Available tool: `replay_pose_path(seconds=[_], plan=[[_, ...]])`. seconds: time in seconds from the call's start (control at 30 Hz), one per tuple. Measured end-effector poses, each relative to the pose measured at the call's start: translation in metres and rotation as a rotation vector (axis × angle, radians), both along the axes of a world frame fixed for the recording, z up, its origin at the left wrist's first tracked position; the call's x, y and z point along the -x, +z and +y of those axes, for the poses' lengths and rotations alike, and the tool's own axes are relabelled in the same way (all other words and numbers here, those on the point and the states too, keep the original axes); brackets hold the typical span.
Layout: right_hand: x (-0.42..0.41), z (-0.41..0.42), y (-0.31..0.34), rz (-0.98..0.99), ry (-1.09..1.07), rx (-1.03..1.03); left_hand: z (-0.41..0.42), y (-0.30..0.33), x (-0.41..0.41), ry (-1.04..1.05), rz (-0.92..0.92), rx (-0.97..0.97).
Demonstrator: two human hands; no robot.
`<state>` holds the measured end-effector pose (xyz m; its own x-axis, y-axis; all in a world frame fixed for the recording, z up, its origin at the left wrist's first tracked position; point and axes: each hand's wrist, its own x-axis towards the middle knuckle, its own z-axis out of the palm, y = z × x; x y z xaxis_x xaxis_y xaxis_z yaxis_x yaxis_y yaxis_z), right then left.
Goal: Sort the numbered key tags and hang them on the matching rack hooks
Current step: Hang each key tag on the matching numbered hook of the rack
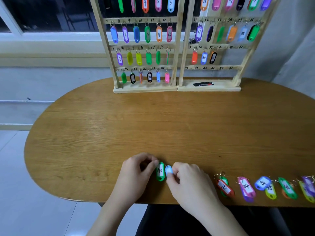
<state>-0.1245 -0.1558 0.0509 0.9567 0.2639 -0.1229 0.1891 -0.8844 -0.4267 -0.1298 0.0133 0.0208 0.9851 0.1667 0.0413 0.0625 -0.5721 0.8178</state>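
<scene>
Near the table's front edge, my left hand (pixel 136 169) pinches the ring end of a green tag marked 40 (pixel 160 172). Right beside it, my right hand (pixel 187 179) pinches a light blue tag (pixel 168 169) whose number is hidden. Two wooden racks stand at the back: the left rack (pixel 144 89) has tags on hooks up to 24, and the right rack (pixel 209 88) carries tags up to 39. Hooks 40 to 48 (pixel 221 47) are bare. A row of loose tags lies to the right: 43 (pixel 224 186), 44 (pixel 246 187), 45 (pixel 270 190), 46 (pixel 287 187).
The oval wooden table (pixel 153 126) spans the view. A small black packet (pixel 202 84) lies on the right rack's base. More tags (pixel 308 186) run off the right edge. A window sill is behind the racks.
</scene>
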Motion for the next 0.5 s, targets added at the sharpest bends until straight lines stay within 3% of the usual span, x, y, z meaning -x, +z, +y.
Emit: replay_pose_path(seconds=[0.37, 0.5], plan=[[-0.028, -0.031, 0.007, 0.05, -0.09, -0.503, -0.012, 0.006, -0.021, 0.014, 0.008, 0.238], [-0.043, -0.047, 0.014, 0.068, -0.142, -0.608, -0.025, 0.013, -0.039, 0.013, -0.031, 0.238]])
